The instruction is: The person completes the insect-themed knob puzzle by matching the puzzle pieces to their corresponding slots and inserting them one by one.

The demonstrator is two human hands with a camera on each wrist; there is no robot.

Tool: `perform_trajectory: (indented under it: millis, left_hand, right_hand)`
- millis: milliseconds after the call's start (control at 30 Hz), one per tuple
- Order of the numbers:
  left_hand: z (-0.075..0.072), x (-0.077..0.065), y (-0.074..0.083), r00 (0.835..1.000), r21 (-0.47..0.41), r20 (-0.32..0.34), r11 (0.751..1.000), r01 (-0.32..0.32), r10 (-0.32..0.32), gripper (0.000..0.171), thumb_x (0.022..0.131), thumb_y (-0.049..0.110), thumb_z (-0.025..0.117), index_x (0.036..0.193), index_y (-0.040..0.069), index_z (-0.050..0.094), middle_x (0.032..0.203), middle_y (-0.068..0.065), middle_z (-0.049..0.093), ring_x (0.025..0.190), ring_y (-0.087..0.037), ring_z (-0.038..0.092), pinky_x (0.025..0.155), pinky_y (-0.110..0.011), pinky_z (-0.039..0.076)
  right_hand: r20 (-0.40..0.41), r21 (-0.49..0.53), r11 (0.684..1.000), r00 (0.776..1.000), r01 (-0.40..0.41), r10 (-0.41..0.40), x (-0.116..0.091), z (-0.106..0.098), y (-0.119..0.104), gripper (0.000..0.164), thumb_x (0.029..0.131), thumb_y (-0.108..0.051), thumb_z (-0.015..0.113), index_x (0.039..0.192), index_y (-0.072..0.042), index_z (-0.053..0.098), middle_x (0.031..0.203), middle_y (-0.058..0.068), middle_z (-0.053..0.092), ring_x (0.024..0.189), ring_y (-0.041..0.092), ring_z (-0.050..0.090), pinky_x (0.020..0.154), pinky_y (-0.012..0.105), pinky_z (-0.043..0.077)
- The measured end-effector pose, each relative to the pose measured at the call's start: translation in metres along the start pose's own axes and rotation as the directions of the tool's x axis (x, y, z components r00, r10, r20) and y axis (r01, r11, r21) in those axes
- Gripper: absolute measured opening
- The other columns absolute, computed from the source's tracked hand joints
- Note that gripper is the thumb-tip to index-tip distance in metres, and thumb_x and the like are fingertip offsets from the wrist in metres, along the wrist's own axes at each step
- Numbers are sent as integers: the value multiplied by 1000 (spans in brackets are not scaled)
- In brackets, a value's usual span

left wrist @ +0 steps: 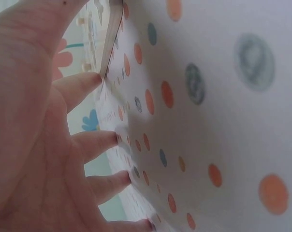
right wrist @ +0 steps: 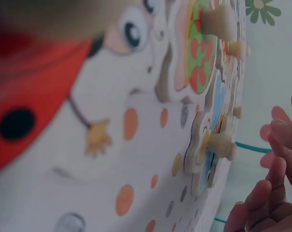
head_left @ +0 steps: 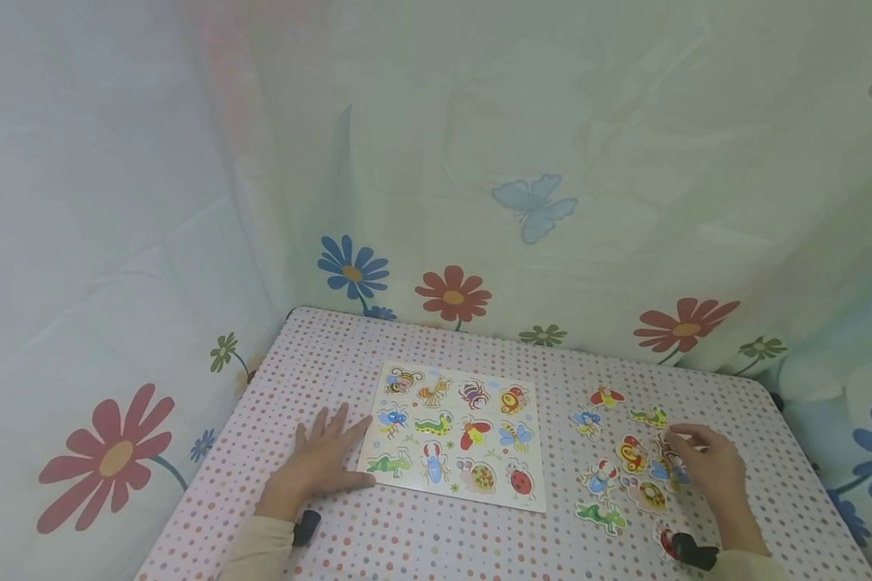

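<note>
My left hand point(head_left: 323, 456) lies at the left edge of a pale puzzle board point(head_left: 483, 496), its fingers spread and its thumb at the lower corner. In the left wrist view the fingertips point(left wrist: 109, 137) rest on the dotted cover. My right hand point(head_left: 712, 468) is over a cluster of loose wooden insect pieces, with loosely bent fingers close above a spider piece point(head_left: 670, 453). From the right wrist, the fingers point(right wrist: 279, 169) show raised beside a knobbed blue-winged piece point(right wrist: 201, 150), holding nothing visible. A ladybug piece point(right wrist: 35, 106) fills the near side there.
Other loose pieces lie right of the board: a caterpillar point(head_left: 649, 416), a beetle point(head_left: 601, 479), a grasshopper point(head_left: 601, 515) and a red-winged bug point(head_left: 606, 396). The dotted table point(head_left: 421, 541) meets a flowered curtain point(head_left: 421, 186) behind.
</note>
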State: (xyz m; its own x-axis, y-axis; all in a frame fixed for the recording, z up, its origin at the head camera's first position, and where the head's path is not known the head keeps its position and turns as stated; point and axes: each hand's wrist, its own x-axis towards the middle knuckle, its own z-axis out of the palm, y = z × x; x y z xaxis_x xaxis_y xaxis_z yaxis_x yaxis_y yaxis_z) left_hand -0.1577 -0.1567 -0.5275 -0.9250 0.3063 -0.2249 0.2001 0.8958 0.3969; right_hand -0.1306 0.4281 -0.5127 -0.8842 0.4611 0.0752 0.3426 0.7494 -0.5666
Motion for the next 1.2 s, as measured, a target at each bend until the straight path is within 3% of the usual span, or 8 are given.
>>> perform_trajectory:
  millis: [167, 533, 700, 900, 1200]
  left_hand:
    - [0, 0, 0, 1000, -3, 3, 1000, 1, -1, 99, 74, 66, 76, 157, 29, 36, 166, -17, 11, 148, -47, 3, 111, -74, -1]
    - [1, 0, -2, 1000, -2, -7, 1000, -8, 8, 100, 73, 66, 76, 157, 29, 36, 165, -17, 11, 148, -48, 3, 110, -74, 0]
    - [1, 0, -1, 1000, -4, -3, 1000, -10, 10, 100, 73, 67, 76, 157, 29, 36, 165, -17, 11, 148, -48, 3, 110, -74, 0]
    - [0, -1, 0, 1000, -5, 0, 1000, -7, 7, 100, 74, 66, 76, 157, 29, 36, 165, -17, 11, 148, -48, 3, 110, -74, -1]
    - [1, 0, 0, 1000, 1, -2, 1000, -6, 6, 100, 74, 66, 76, 157, 29, 36, 165, -17, 11, 148, -48, 3, 110, -75, 0]
  right_hand:
    - [59, 4, 993, 991, -118, 118, 6, 1, 6, 41, 99, -28, 61, 121, 7, 62, 100, 22, 58, 80, 30, 53, 54, 34, 41]
    - [109, 42, 973, 970, -225, 220, 10, 4, 12, 45, 96, -29, 66, 120, 8, 61, 89, 17, 61, 74, 27, 54, 48, 31, 41]
    - [127, 23, 972, 966, -232, 227, 9, 4, 14, 46, 93, -29, 68, 118, 9, 62, 90, 20, 63, 73, 25, 55, 53, 35, 43]
    - [137, 6, 979, 970, -206, 203, 7, 2, 14, 48, 91, -27, 70, 116, 12, 60, 95, 27, 63, 82, 36, 58, 63, 47, 47]
    - [129, -10, 970, 962, -242, 241, 6, 4, 12, 44, 93, -23, 68, 117, 13, 59, 99, 29, 60, 89, 40, 55, 62, 43, 44]
